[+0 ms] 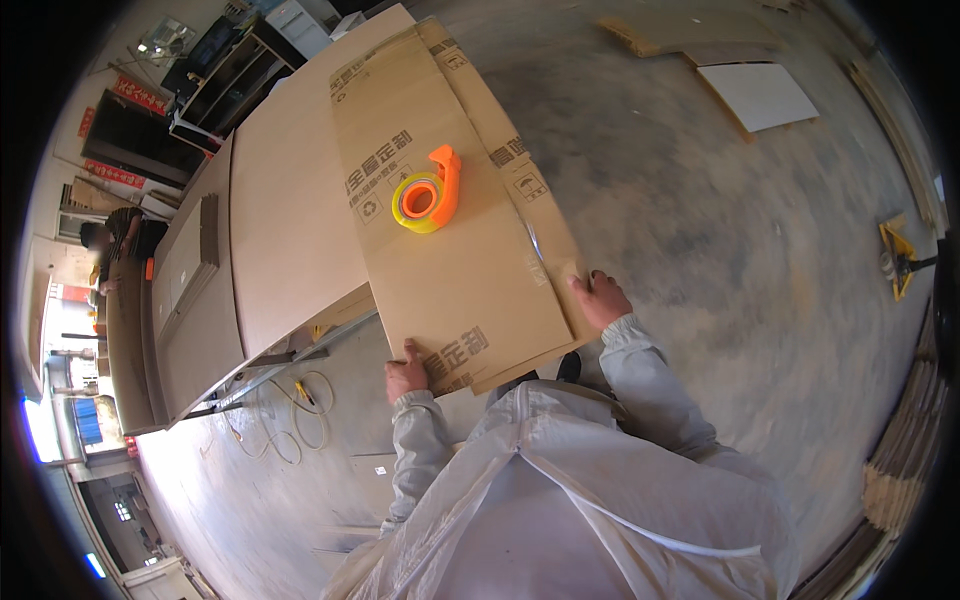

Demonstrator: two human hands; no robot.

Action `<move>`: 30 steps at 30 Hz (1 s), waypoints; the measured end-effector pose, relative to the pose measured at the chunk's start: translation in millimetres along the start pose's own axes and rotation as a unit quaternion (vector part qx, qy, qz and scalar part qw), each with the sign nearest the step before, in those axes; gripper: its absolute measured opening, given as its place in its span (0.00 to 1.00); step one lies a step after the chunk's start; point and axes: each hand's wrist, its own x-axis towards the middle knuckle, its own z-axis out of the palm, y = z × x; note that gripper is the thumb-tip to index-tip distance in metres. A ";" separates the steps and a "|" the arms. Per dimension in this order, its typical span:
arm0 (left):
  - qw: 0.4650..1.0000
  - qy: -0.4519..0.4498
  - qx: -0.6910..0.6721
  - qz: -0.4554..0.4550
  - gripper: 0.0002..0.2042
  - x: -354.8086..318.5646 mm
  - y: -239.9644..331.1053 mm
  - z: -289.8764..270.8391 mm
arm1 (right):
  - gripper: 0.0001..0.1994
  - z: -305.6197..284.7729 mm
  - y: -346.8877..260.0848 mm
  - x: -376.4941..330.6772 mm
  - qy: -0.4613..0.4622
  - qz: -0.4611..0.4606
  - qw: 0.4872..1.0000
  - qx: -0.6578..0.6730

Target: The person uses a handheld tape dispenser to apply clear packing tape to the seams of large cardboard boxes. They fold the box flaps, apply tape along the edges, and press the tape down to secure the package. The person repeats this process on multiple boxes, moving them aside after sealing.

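Note:
A long, flattened cardboard carton with dark printed marks lies on the tabletop, its near end jutting out toward me past the table edge. My left hand is closed on its near left corner, thumb on top. At the right edge my right hand grips the same carton, fingers partly hidden around the edge. A shiny strip of clear tape runs along the right-hand seam close to my right hand. On top of the carton rests an orange tape dispenser with a roll of yellowish tape, out of reach of both hands' fingers.
The large tan table stretches away to the far left. Beyond it, another person stands beside stacked boards. A coiled hose lies on the floor. Sheets lie far right, near a yellow pallet-jack-like object and stacked cardboard.

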 end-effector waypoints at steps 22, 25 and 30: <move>0.919 -0.064 -0.368 0.123 0.30 34.4 -39.1 47.7 | 0.18 34.1 8.2 -7.3 0.081 -0.141 0.987 0.007; 0.899 -0.098 -0.412 0.108 0.31 38.1 -44.4 45.5 | 0.17 33.4 16.9 -1.1 0.059 -0.151 0.986 0.033; 0.921 -0.125 -0.357 0.093 0.29 57.6 -39.4 27.4 | 0.17 42.1 28.6 4.2 0.039 -0.125 0.984 0.117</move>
